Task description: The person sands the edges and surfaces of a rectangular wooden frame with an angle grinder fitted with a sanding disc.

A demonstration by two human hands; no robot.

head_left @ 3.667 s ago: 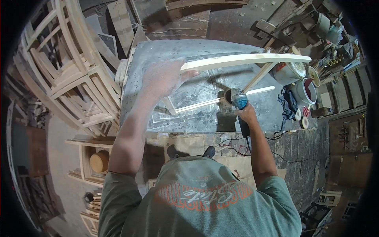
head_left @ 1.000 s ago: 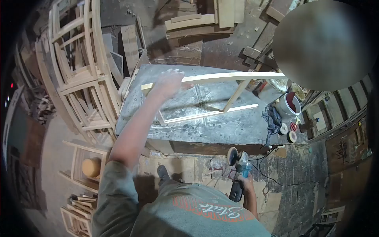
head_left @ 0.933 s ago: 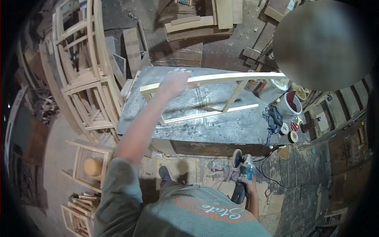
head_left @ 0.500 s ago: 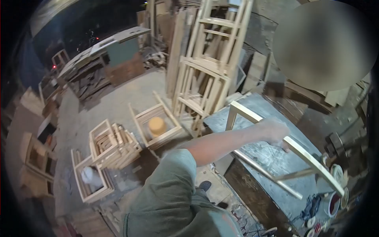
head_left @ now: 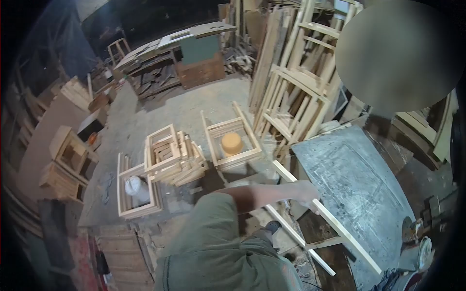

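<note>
My left hand (head_left: 306, 193) is closed round the upper rail of a pale wooden frame (head_left: 347, 236). This frame has two long rails joined by a short crosspiece. It is held slanting along the near edge of a grey metal-topped table (head_left: 359, 179), its lower right end over the tabletop. The second rail lies nearer my body, beyond the table's edge. My left arm reaches across from the lower middle of the view. My right hand is out of view.
Stacked wooden frames (head_left: 177, 157) stand on the floor, one group around an orange-yellow round object (head_left: 232, 144), another around a white container (head_left: 137, 189). Tall frames (head_left: 301, 82) lean behind the table. Cans (head_left: 417, 254) stand at its right end. A workbench (head_left: 199, 56) is farther back.
My left hand has moved the held frame off the middle of the tabletop, toward its near edge and my body. The camera view has turned left.
</note>
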